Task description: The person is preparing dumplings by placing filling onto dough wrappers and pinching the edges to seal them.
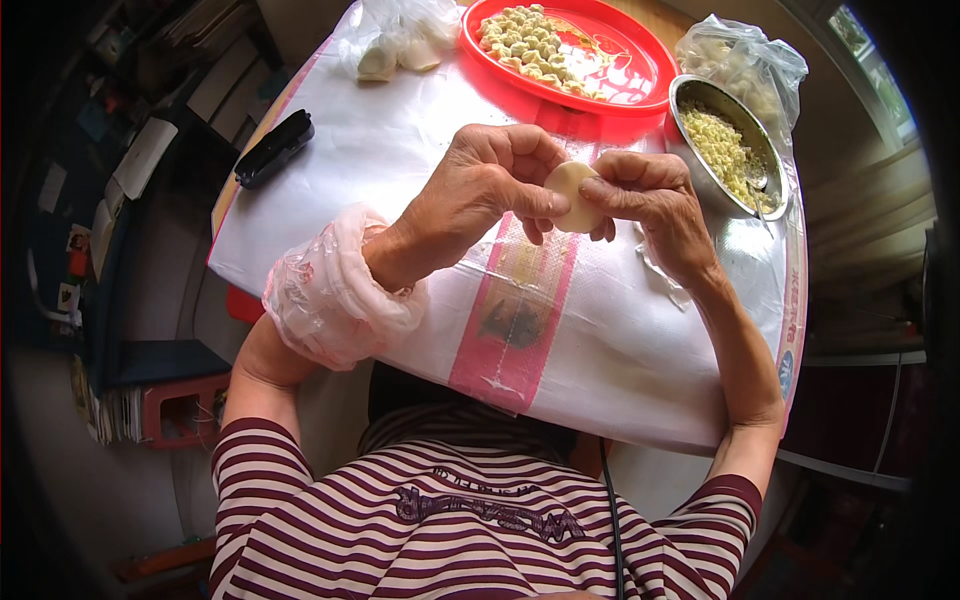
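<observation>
Between my two hands is a thin round dumpling wrapper [573, 196], pale and unfilled on the side I see. My left hand [495, 180] pinches its left edge, thumb on top. At the right edge, my right hand [651, 191] grips it between thumb and fingers. Just right of my right hand stands a metal bowl [781, 196] of chopped yellow-green filling [716, 146], with a spoon [759, 183] resting in it. Beyond my hands lies a red round tray [480, 54], its left part covered with rows of small folded dumplings [525, 45].
A clear plastic bag [401, 37] with pale round pieces lies at the far left. Another filled plastic bag [742, 56] sits behind the bowl. A black case [274, 148] rests near the left edge of the table sheet [615, 337]. A crumpled plastic scrap [664, 270] lies below my right hand.
</observation>
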`<state>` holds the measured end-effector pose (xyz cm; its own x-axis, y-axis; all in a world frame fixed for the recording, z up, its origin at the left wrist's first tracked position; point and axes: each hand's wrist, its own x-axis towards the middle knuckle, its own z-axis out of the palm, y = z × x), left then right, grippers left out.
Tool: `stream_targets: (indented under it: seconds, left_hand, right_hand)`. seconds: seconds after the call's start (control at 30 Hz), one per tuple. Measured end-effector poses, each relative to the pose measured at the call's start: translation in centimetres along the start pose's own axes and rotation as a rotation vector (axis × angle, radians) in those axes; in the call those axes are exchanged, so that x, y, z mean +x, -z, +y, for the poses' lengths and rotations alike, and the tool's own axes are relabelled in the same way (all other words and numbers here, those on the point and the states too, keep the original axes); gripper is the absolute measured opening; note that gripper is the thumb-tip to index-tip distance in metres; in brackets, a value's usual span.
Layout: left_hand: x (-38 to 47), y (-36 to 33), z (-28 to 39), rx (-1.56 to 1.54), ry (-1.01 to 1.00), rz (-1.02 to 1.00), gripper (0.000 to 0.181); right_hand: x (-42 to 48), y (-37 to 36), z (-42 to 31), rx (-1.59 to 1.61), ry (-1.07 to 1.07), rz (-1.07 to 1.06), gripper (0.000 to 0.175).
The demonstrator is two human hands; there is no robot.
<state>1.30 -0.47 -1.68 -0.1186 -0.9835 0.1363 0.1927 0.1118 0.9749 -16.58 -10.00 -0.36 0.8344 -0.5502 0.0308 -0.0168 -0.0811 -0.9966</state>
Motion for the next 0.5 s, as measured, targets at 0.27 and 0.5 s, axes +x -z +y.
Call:
stream_targets:
  seconds: [0.27, 0.5]
  left_hand:
    - [-0.1, -0.2, 0.2, 0.072, 0.052, 0.035, 0.017]
    - [0.1, -1.2, 1.2, -0.071, 0.068, 0.162, 0.02]
  right_hand:
    - [0.0, -0.2, 0.0, -0.044, 0.025, -0.02, 0.025]
    - [0.2, 0.0, 0.3, 0.081, -0.017, -0.056, 0.023]
